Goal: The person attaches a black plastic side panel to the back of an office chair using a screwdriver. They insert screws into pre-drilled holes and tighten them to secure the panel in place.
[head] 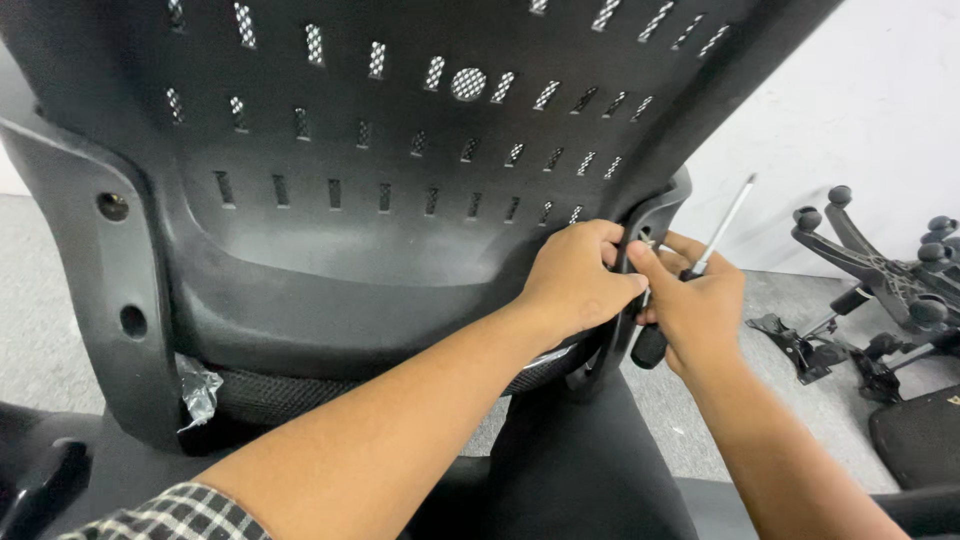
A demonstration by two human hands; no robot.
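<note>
Your left forearm (400, 440) fills the bottom of the view, rising from a checked sleeve cuff (170, 515) at the lower left and running up and to the right. Your left hand (575, 280) sits at its end, knuckles up and wrist slightly bent, its fingers curled together over the edge of the right armrest bracket (640, 240) of the black chair back (400, 130). Your right forearm (790, 450) comes in from the lower right corner and meets the same spot. Your right hand (700, 305) is closed around the black handle of one screwdriver (690, 270); the handle's butt pokes out below your palm and the bare metal shaft slants up and to the right, away from the chair. Your right index finger stretches across to touch the left hand at the bracket. Whether anything small is pinched between the fingertips cannot be told.

The chair back stands just ahead of you, tilted, its plastic shell pierced by four rows of slots with mesh showing through. The left armrest bracket (110, 290) shows two open screw holes, one above the other. A scrap of clear plastic wrap (200, 390) hangs below it, at the seat edge.

On the grey floor (60, 330) to the right lies one black star-shaped chair base (880, 270) turned upside down, several caster stems pointing up, with a metal seat mechanism (800, 345) beside it.
</note>
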